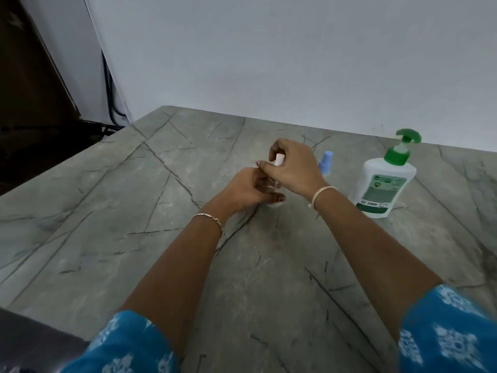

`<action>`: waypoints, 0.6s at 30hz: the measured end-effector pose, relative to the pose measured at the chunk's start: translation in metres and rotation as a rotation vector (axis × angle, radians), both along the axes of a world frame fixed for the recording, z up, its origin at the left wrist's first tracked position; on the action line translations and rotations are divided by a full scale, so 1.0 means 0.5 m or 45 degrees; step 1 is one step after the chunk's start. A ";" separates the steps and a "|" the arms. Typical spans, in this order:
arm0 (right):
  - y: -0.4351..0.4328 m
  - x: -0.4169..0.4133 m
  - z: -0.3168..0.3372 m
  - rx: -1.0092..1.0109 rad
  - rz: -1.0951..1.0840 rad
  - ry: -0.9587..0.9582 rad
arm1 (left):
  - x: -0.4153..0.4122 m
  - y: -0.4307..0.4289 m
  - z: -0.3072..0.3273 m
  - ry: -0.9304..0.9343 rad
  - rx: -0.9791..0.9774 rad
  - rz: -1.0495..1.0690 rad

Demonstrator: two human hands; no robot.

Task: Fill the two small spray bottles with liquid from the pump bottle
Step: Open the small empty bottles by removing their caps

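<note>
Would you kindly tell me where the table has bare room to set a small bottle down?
Bare table lies left of the left hand and between the forearms. It is crowded right of the right hand: blue-capped spray bottle and pump bottle.

A plain indoor room, home or office unclear: a marble-patterned desk (107,211) stands against a bare white wall (295,63), with black cables (108,87) hanging beside the desk's far-left corner.

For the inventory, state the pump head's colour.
Green pump head, on the white pump bottle; head view.
</note>
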State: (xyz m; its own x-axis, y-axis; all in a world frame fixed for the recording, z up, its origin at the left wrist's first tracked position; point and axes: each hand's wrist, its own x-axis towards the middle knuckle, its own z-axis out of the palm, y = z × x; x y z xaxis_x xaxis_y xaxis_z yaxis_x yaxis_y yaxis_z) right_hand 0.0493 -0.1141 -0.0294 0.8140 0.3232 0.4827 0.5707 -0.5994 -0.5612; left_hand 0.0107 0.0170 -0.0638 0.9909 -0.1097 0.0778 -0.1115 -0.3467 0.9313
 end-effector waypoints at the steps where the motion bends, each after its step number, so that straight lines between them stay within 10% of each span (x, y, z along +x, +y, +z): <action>1: -0.008 0.000 0.003 -0.129 -0.076 -0.079 | 0.001 0.000 -0.003 -0.003 -0.012 0.000; 9: -0.028 -0.024 0.063 -0.617 0.138 -0.223 | -0.008 0.009 -0.001 -0.023 -0.004 -0.018; 18: -0.053 -0.060 0.053 -0.295 0.340 0.024 | -0.017 -0.014 -0.022 -0.069 0.075 0.155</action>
